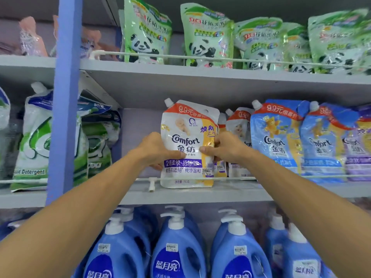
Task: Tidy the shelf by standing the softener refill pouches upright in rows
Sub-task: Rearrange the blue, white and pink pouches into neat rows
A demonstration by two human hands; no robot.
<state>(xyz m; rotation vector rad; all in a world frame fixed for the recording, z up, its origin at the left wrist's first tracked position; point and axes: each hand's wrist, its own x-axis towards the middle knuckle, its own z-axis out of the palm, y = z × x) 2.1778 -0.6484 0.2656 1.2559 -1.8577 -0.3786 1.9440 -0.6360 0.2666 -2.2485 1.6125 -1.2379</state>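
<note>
White Comfort pouch stood upright: long axis vertical, spout on top, base down at wire rail. Could not tell whether base sat behind rail or in front. Pouch lay between 2 hands, neither nearer. Left hand gripped left edge above rail, thumb on front. Right hand pinched right edge at same height. Both forearms reached up and forward. Blue Comfort pouches stood further right along rail. Likely next: seat pouch square in row.
</note>
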